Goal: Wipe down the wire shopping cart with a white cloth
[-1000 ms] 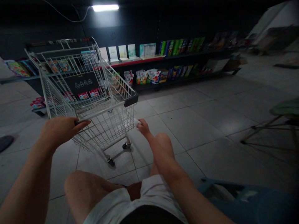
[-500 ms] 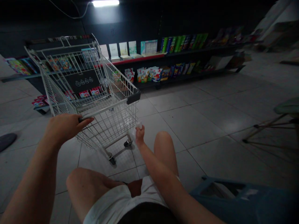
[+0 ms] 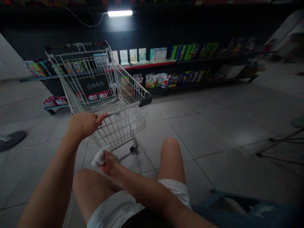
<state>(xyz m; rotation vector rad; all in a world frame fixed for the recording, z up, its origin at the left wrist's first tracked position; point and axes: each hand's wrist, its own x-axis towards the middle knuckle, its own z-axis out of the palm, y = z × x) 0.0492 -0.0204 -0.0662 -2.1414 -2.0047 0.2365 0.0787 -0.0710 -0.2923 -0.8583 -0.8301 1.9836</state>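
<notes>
A wire shopping cart [image 3: 118, 125] stands on the tiled floor in front of my knees, its basket showing no goods. My left hand [image 3: 86, 124] is closed over the cart's near top rim at its left corner, thumb lying along the bar. Lower down, just in front of the cart's near lower end, my right hand [image 3: 109, 163] grips a crumpled white cloth [image 3: 99, 157]. The cloth bunches out past the fingers to the left; I cannot tell whether it touches the cart frame.
Behind the cart runs a dark shelf unit [image 3: 147, 64] with packets, cans and boxes under a lit tube lamp [image 3: 120, 13]. A blue plastic stool [image 3: 237, 205] is at lower right. Thin folding legs [image 3: 280, 148] stand at far right, a dark round base [image 3: 13, 141] at left.
My right hand has swung left with the cloth, from beside the cart's right corner to below its near end. My left hand keeps hold of the rim. The whole view has shifted.
</notes>
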